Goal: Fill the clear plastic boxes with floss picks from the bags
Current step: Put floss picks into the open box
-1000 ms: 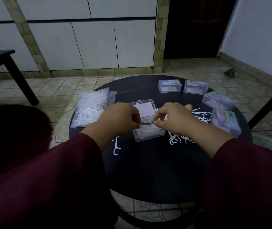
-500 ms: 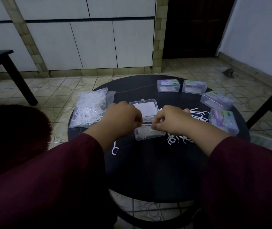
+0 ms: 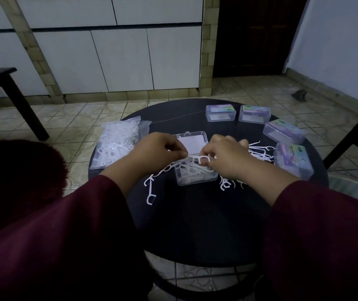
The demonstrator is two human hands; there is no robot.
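Dim tiled room, white cabinets behind, round black desk (image 3: 195,224). Open clear box (image 3: 195,174) at centre, lid flipped back, partly filled with picks. Left hand (image 3: 158,151) and right hand (image 3: 228,157) both have fingers curled, pinching a small bunch of floss picks (image 3: 197,159) between them, just over the box. Bag (image 3: 117,144) of picks lies left; loose picks (image 3: 260,153) scattered right, stray pick (image 3: 150,192) front-left. Four closed boxes (image 3: 220,112) along the far right edge. Risk: picks tangle or hang over the rim, spill onto the desk, or block the lid closing.
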